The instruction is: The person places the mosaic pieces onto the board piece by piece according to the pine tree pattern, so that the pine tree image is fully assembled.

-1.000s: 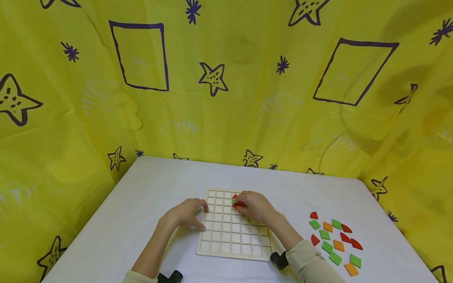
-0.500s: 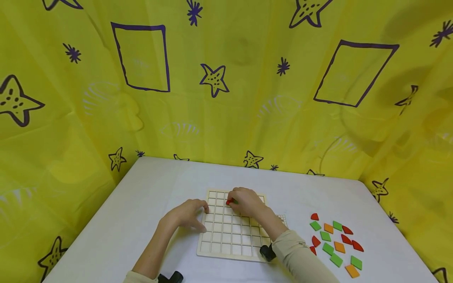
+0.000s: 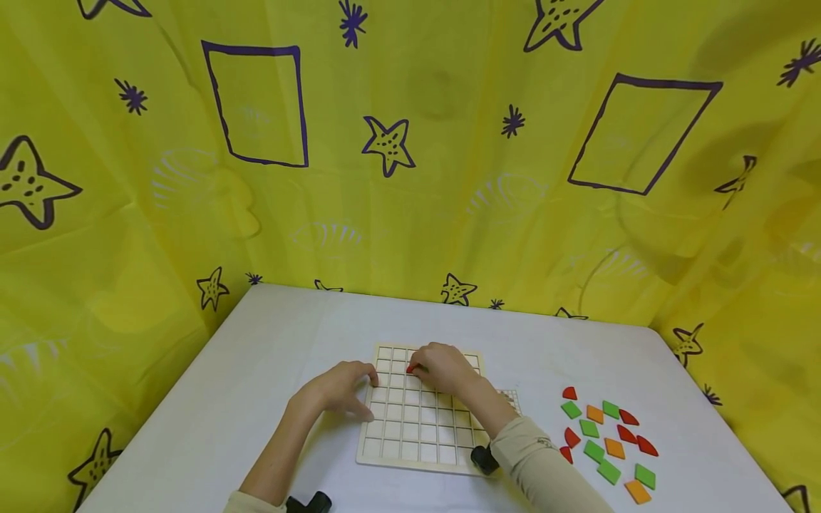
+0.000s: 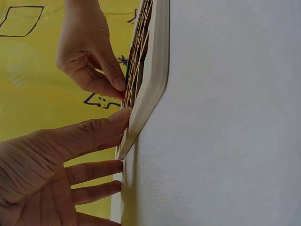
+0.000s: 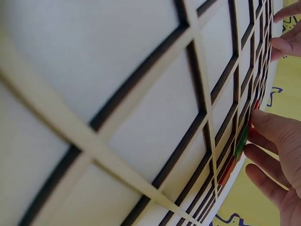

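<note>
A pale wooden grid board (image 3: 410, 431) lies on the white table. My left hand (image 3: 343, 387) rests at its left edge with fingers extended; in the left wrist view the thumb (image 4: 110, 120) touches the board's side. Over the upper part of the grid, my right hand (image 3: 442, 365) pinches a red piece (image 3: 411, 369) between thumb and fingers, close against the cells. In the right wrist view a green piece (image 5: 241, 143) and another red piece (image 5: 227, 170) sit in the grid beside the fingers. From the head view, the right hand mostly hides these.
Right of the board lie several loose flat pieces: red quarter-circles (image 3: 647, 445), green squares (image 3: 594, 449) and orange squares (image 3: 614, 447). A finer grid (image 3: 511, 397) peeks out behind the right forearm. A yellow patterned curtain (image 3: 410, 214) hangs behind the table.
My right hand has shifted left across the upper grid, carrying the red piece, and has barely moved in the last half second. The left hand stays at the board's edge.
</note>
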The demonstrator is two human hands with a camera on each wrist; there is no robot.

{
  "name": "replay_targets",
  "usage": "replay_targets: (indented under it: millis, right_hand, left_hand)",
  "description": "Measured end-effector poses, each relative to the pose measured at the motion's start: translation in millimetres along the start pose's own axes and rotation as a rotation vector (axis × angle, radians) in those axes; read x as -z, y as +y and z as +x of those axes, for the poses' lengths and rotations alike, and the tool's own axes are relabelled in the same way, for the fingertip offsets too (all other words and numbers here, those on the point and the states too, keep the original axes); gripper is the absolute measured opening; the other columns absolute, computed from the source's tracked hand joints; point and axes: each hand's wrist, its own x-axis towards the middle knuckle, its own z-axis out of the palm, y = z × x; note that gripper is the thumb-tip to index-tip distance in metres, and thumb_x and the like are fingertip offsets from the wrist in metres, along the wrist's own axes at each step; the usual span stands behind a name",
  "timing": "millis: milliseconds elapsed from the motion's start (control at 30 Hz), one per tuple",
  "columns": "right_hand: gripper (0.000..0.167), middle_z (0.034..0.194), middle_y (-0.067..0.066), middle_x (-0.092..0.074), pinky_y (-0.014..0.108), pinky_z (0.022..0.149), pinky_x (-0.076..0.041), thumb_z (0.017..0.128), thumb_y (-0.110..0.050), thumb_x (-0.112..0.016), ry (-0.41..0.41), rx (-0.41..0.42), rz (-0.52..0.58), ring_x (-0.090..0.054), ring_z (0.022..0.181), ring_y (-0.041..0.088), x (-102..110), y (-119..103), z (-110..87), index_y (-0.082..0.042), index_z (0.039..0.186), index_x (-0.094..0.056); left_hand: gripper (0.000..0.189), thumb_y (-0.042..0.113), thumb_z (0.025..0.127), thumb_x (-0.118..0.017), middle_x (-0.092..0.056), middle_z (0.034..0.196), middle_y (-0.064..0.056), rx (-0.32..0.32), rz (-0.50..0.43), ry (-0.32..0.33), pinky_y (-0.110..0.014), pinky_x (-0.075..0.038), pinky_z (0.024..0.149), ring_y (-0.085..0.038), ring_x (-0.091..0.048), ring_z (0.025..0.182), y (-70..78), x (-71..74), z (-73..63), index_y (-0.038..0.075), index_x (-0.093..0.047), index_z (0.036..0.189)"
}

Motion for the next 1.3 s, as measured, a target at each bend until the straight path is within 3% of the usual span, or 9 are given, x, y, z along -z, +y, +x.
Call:
replay_targets:
  millis: [333, 533, 833, 1300]
  right_hand:
    - [0.013, 0.101, 0.004, -0.075, 0.042, 0.082, -0.057, 0.094, -0.009, -0.075, -0.010, -0.046, 0.062, -0.069, 0.097, 0.024, 6.1, 2.1, -8.7, -0.009, 0.106, -0.078]
    - [0.017, 0.107, 0.007, -0.074, 0.044, 0.080, -0.057, 0.092, -0.005, -0.074, 0.026, -0.068, 0.132, -0.068, 0.097, 0.026, 12.7, 6.2, -22.8, -0.006, 0.110, -0.076]
    - [0.017, 0.108, 0.007, -0.075, 0.048, 0.092, -0.054, 0.093, -0.012, -0.076, 0.084, -0.136, 0.192, -0.069, 0.102, 0.027, 15.5, 11.0, -46.8, -0.005, 0.108, -0.077]
    - [0.021, 0.112, 0.006, -0.075, 0.049, 0.095, -0.053, 0.093, -0.018, -0.077, 0.136, -0.196, 0.203, -0.068, 0.110, 0.029, 19.5, 13.2, -83.0, -0.007, 0.111, -0.076]
  left_hand:
    - [0.043, 0.009, 0.070, -0.093, -0.066, 0.114, -0.007, -0.007, -0.001, -0.003, -0.052, -0.045, 0.102, -0.029, -0.058, 0.109, -0.3, 0.0, -0.5, 0.012, -0.064, 0.102]
    - [0.043, 0.009, 0.070, -0.094, -0.066, 0.116, -0.007, 0.013, 0.003, 0.002, -0.052, -0.045, 0.103, -0.029, -0.058, 0.110, 0.5, -0.7, -0.4, 0.012, -0.065, 0.103]
    - [0.043, 0.010, 0.070, -0.094, -0.066, 0.119, -0.007, 0.014, 0.006, 0.000, -0.052, -0.045, 0.104, -0.030, -0.058, 0.112, 0.1, -1.4, 0.0, 0.012, -0.065, 0.103]
    - [0.043, 0.012, 0.071, -0.094, -0.066, 0.118, -0.007, 0.014, 0.024, -0.005, -0.052, -0.044, 0.105, -0.030, -0.057, 0.113, 1.0, -0.8, 0.1, 0.013, -0.065, 0.103]
